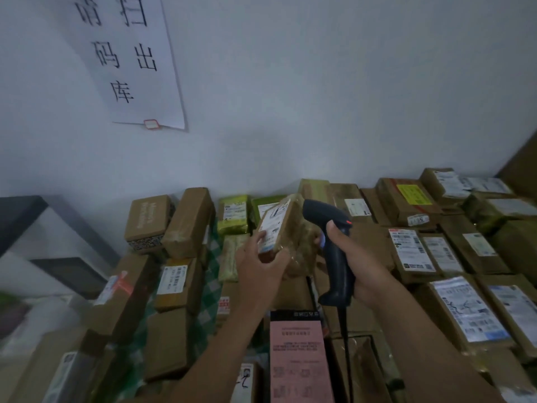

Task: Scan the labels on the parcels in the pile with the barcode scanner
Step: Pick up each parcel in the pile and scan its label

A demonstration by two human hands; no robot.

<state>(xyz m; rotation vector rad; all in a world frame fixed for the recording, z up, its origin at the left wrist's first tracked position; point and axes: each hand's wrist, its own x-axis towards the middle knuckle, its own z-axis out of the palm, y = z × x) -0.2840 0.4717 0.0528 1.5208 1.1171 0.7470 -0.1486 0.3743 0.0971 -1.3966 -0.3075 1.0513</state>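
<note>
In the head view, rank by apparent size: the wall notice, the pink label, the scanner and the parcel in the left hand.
1. the wall notice, clearly largest.
2. the pink label, though nearness to the camera enlarges it.
3. the scanner and the held parcel: about alike, not ranked.

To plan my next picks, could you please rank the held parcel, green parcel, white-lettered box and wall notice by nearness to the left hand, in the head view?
1. Held parcel, gripped in the left hand.
2. Green parcel, just beyond it, slightly left.
3. White-lettered box, further left, at the back of the pile.
4. Wall notice, high up, upper left.
</note>
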